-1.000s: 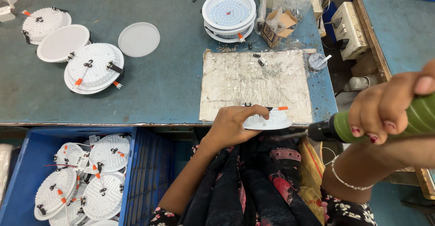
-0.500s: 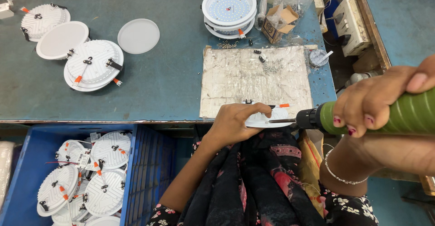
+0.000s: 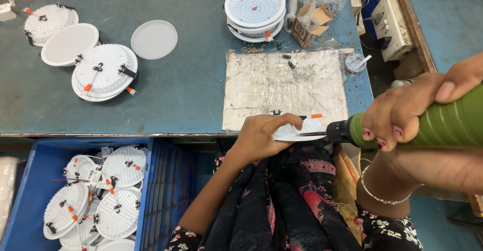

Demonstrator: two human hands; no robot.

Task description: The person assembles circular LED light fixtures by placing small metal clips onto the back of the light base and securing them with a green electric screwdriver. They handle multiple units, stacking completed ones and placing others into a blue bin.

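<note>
Since a second ago, my right hand (image 3: 402, 112) has brought the green electric screwdriver (image 3: 427, 128) in from the right; its bit now lies level and meets the edge of the round white light fitting (image 3: 297, 130), where before it hung clear of it. My left hand (image 3: 261, 135) has hardly shifted.

Left hand: fingers curled over the fitting, pressing it down at the near edge of the desk (image 3: 191, 90), on the bottom edge of the taped work mat (image 3: 282, 85). Right hand: wrapped tight around the screwdriver's ribbed green body, thumb on top.

On the fitting, a black spring clip and an orange-tipped one show just beyond my fingers. I cannot tell whether a screw sits under the bit.

Progress, as I judge it: this piece is mid-fastening. Done units appear to fill the blue crate (image 3: 30, 180) below the desk to my left, clips fitted. Left to do: a stack of open housings (image 3: 254, 9) with the light board showing, at the far side; loose screws (image 3: 302, 72) on the mat; more fittings (image 3: 103, 72) and a bare diffuser disc (image 3: 154, 39) far left.
</note>
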